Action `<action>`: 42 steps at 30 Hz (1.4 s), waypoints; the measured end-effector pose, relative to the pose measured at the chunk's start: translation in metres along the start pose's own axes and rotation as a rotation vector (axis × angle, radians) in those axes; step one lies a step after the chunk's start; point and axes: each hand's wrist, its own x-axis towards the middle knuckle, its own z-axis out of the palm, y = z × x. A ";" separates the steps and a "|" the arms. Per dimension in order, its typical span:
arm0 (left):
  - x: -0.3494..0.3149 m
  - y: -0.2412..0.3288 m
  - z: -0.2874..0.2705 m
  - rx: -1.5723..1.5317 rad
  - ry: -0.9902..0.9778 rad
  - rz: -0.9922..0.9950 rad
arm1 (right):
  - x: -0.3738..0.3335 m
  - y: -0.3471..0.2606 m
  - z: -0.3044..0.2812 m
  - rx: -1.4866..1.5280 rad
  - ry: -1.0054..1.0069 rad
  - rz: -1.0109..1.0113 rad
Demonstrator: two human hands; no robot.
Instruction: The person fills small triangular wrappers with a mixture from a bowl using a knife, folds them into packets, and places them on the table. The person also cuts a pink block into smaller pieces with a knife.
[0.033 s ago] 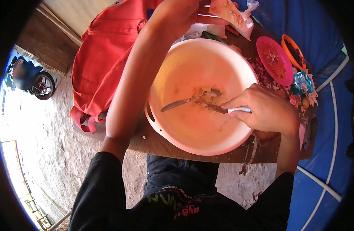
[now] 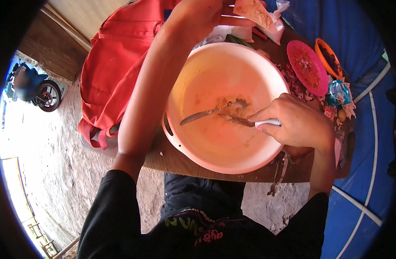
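Observation:
A knife (image 2: 267, 122) with a white handle is pinched in my right hand (image 2: 295, 121), over the right side of a large pale basin (image 2: 198, 155). Its metal part, smeared with brownish paste, points left into the basin. Beside its tip lies a metal spoon (image 2: 201, 115), its bowl end in a brown patch on the basin floor. My left arm reaches past the basin's left rim to the far side. There my left hand (image 2: 208, 19), partly cut off by the top edge, has its fingers around a clear plastic bag (image 2: 262, 19) with pale brownish contents.
A red backpack (image 2: 120, 64) lies left of the basin on the wooden table (image 2: 198, 170). To the right are a pink plate (image 2: 307, 69) of chopped food, an orange bowl (image 2: 328, 58), a teal packet (image 2: 338, 93) and scattered peelings. A blue tarp (image 2: 357, 142) hangs beyond.

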 end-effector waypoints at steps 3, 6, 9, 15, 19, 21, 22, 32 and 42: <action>0.006 -0.003 -0.004 -0.070 0.008 -0.051 | 0.000 -0.005 0.001 -0.014 0.021 0.025; 0.017 -0.011 -0.014 -0.133 0.024 0.048 | 0.003 -0.007 0.002 0.000 -0.014 0.053; 0.027 -0.015 -0.026 -0.328 -0.010 0.031 | 0.006 -0.005 0.004 0.025 -0.013 0.039; 0.029 -0.015 -0.031 -0.350 0.020 0.062 | 0.004 0.006 0.010 0.082 0.061 -0.085; 0.026 -0.012 -0.028 -0.372 -0.027 0.047 | -0.006 0.010 0.009 0.113 0.142 -0.089; 0.025 -0.011 -0.026 -0.378 -0.076 0.037 | -0.008 0.008 0.012 0.029 0.213 -0.084; 0.026 -0.011 -0.025 -0.372 -0.052 0.037 | -0.008 0.007 0.012 -0.038 0.247 -0.063; 0.026 -0.009 -0.026 -0.359 -0.045 0.057 | 0.001 -0.011 0.004 -0.016 0.091 0.006; 0.026 -0.005 -0.026 -0.317 0.024 0.032 | -0.001 -0.016 0.002 -0.139 0.089 0.016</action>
